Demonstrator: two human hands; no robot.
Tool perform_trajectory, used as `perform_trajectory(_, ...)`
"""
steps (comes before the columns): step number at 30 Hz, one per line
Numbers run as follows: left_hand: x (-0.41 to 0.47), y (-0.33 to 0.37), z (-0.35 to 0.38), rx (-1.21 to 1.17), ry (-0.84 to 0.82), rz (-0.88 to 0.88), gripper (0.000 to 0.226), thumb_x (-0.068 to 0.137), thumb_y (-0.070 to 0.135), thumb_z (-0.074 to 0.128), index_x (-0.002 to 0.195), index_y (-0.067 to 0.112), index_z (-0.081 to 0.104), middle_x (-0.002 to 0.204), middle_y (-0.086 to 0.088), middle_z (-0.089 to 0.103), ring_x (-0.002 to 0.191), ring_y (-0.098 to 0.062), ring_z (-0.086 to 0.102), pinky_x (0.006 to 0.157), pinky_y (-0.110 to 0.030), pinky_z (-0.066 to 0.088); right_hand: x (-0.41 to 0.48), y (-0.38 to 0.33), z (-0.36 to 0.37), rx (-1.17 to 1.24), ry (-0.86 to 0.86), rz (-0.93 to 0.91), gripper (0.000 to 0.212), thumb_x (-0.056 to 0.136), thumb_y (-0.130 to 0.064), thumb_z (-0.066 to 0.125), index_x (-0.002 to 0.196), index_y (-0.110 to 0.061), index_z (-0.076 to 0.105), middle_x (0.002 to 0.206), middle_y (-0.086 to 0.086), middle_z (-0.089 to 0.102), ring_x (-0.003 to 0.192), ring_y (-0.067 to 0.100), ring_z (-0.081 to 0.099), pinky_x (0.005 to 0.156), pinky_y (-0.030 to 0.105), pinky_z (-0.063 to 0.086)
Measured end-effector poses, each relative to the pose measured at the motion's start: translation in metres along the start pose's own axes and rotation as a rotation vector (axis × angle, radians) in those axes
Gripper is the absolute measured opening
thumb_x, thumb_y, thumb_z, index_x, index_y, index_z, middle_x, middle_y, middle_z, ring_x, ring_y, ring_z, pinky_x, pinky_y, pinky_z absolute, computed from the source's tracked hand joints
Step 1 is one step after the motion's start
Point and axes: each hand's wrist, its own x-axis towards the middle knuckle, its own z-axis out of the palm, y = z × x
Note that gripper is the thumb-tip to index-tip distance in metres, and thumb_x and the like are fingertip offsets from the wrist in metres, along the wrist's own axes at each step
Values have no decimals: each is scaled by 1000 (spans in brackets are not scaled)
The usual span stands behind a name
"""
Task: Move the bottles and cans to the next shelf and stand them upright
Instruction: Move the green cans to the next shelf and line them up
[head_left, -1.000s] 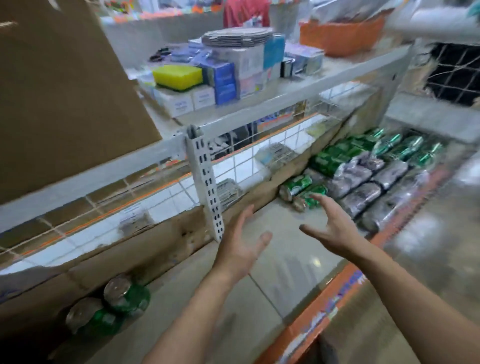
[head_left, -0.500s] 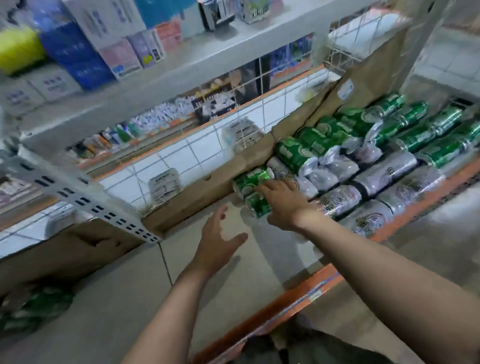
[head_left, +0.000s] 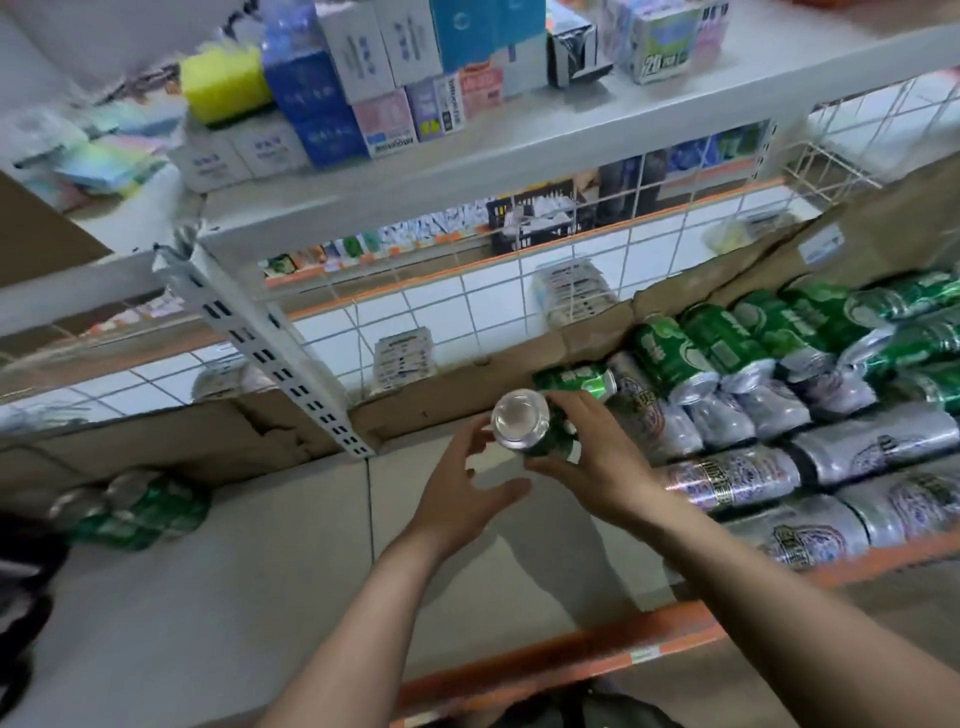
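I am gripping the green can (head_left: 519, 420) at frame centre in my right hand (head_left: 597, 462) | my left hand (head_left: 462, 499) is hovering wide open just left of it

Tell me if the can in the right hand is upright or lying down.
Nearly upright, tilted: the green can shows its round silver end to the camera, body foreshortened, gripped by the right hand.

right hand (head_left: 597, 457) gripping green can (head_left: 530, 428), left hand (head_left: 462, 493) open beside it
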Motion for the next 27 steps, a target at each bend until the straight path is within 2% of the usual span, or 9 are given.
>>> perform_trajectory(6,-6,15,-10,-99,-21,112,87,77,29,88,145,49,38,128,29,57,121,5,55,93,-22,52,1,-4,2,-85,-142,-36,71,84,-39,78,146,-36,43,132,-5,45,113,18,54,92,35,48)
perform_trajectory(11,4,33,-13,-41,-88,-73,31,90,45,74,115,31,61,105,6,68,89,-16,71,73,-33,59,1,0,3,-303,-194,-159,76,79,-47,78,144,-41,40,130,-3,45,109,22,58,91,41,54)
perform_trajectory(13,8,28,-10,-199,-73,-108,37,87,43,77,101,11,67,92,-10,71,75,-21,70,63,-34,58,-1,0,-1,-45,-159,-75,72,77,-40,85,139,-40,49,127,-7,50,110,11,59,91,35,53)
perform_trajectory(15,9,18,-10,-440,-46,-146,45,84,41,80,104,3,70,100,-19,73,82,-25,72,69,-38,60,-3,-3,-8,399,-95,194,71,76,-35,89,136,-44,53,127,-10,57,109,4,64,91,29,54)
perform_trajectory(18,7,1,-5,-752,-68,-183,33,94,15,70,121,-1,61,120,-23,70,102,-34,71,89,-47,59,7,-5,-16,732,-86,474,66,78,-43,82,137,-33,56,123,-1,71,106,18,72,95,40,58)
perform_trajectory(20,7,-8,-3,-741,-79,-178,35,91,1,69,123,3,56,124,-24,68,105,-32,71,88,-42,59,16,-12,-11,783,-94,450,49,85,-24,81,129,-25,60,119,8,74,104,24,74,92,39,60)
perform_trajectory(22,11,-17,-7,-508,-68,-110,54,79,8,81,127,17,56,126,-15,69,108,-23,71,88,-39,59,24,-20,-1,570,-89,312,49,83,-18,84,121,-39,61,120,-2,71,103,15,72,87,28,59)
perform_trajectory(24,16,-24,-17,-211,-29,-12,79,68,29,91,137,34,52,133,5,66,119,-13,65,97,-35,53,31,-26,10,240,-166,157,60,77,-27,86,122,-50,54,123,-14,62,105,8,65,88,27,56)
perform_trajectory(27,24,-35,-29,-10,4,75,76,70,30,92,134,43,53,129,18,66,118,0,61,92,-19,48,39,-28,37,-27,-278,20,73,78,-34,82,141,-39,45,125,-10,52,109,13,57,94,32,51)
